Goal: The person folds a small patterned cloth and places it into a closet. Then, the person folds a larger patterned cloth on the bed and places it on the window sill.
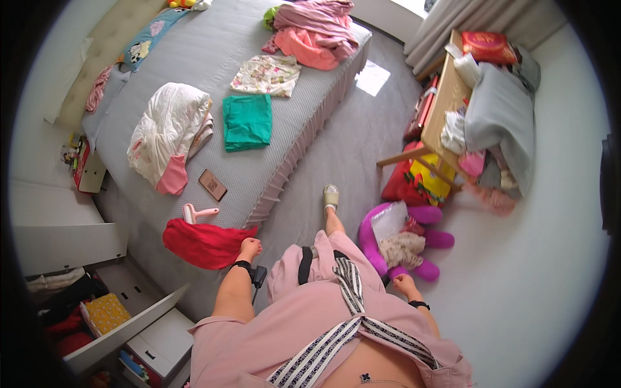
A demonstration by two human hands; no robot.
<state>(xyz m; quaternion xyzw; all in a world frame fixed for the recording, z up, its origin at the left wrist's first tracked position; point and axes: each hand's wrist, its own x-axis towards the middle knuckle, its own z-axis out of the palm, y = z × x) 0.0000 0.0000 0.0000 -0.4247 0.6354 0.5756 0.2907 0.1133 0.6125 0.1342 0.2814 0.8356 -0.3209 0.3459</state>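
My left hand grips the end of a red garment that hangs off the near corner of the grey bed. A pink lint roller lies on the bed just above the red cloth. My right hand hangs at my side with fingers curled, holding nothing, close to a purple plush toy on the floor. A folded green garment and a floral piece lie farther up the bed.
A white and pink quilt bundle, a small brown case and a pink clothes heap lie on the bed. An open drawer unit stands at lower left. A wooden table piled with clothes is at right.
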